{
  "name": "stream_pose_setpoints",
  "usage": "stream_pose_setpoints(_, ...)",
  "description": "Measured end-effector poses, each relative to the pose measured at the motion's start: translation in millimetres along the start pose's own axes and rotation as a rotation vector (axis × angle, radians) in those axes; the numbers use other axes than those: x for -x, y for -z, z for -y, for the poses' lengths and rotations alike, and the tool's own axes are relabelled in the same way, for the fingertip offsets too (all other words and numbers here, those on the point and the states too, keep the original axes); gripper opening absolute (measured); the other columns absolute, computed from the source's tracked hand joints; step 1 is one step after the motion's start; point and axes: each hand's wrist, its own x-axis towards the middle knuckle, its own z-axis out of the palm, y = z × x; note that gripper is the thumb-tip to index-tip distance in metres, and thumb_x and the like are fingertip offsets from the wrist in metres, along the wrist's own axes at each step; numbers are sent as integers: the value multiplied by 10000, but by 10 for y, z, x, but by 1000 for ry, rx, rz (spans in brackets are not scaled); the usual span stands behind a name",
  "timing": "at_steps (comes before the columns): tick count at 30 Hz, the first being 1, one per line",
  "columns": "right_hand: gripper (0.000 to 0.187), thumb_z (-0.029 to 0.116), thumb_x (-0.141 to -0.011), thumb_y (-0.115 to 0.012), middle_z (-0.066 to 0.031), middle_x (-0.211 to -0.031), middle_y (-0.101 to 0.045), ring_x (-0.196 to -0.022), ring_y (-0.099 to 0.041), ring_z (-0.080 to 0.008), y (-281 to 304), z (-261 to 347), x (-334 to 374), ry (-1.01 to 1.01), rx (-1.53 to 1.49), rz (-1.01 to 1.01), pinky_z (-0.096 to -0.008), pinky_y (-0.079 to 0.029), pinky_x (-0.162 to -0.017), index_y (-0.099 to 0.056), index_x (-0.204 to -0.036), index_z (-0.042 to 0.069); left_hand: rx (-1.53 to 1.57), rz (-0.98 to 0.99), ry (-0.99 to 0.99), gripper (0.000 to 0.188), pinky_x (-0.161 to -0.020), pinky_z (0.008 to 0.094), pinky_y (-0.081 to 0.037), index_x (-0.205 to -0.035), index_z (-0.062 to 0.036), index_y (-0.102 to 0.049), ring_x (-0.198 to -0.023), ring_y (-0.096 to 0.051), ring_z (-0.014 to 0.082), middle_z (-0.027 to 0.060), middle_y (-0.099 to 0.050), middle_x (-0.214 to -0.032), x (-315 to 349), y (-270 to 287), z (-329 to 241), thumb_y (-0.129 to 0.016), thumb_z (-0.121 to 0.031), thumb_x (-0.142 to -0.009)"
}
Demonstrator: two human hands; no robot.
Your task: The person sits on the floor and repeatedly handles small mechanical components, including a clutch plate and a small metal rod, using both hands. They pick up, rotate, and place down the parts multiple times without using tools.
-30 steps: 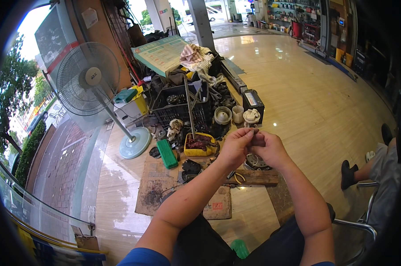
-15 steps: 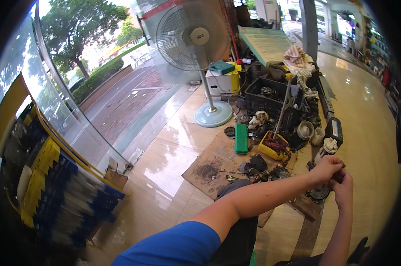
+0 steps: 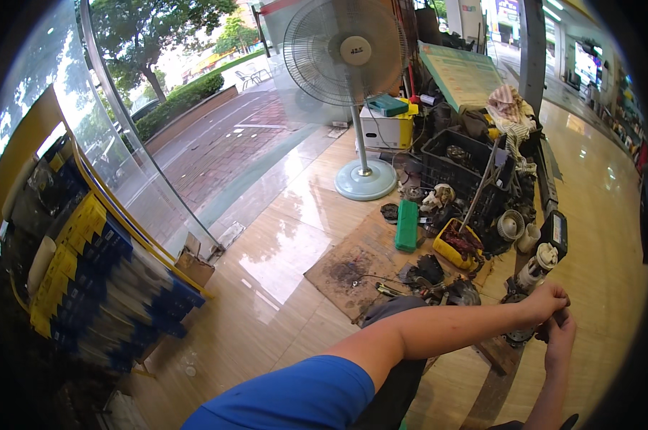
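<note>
My left hand reaches across to the right side, with its fingers pinched together. Just below, my right hand is closed too, its fingertips meeting those of the left. Whatever they hold between them is too small or hidden to make out. Partly covered by my hands is a dark round metal part low on the floor. Beyond them stands a white and metallic cylindrical part. A wooden block lies on the near side, under my left forearm.
A stained cardboard sheet bears greasy parts, a green case and a yellow container with a stick in it. Behind are a black crate and a standing fan. A display rack stands left, beside a glass pane.
The view has shifted, so the surroundings sit further right in the picture. My hands stay together, fingertips meeting, and appear slightly lower.
</note>
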Motion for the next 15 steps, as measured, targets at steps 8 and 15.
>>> stream_pose_setpoints(8, 138, 158, -974, -543, 27, -803, -583, -595, -492, -39, -32, -92, 39, 27, -13, -99, -204, -377, -507, -566, -1029, 33, -40, 14, 66, 136, -584, 282, -487, -962, 27, -622, -666, -587, 121, 58, -632, -773, 44, -33, -59, -547, -85, -944)
stream_pose_setpoints(15, 148, 169, -995, -510, 35, -759, -575, -586, -487, -38, 156, -174, 7, 60, 59, -112, -209, -390, -510, -569, -1020, 36, -27, 76, 129, 122, -528, 267, -458, -933, 8, -625, -616, -567, 107, 42, -626, -738, 111, -113, -216, -557, -94, -939)
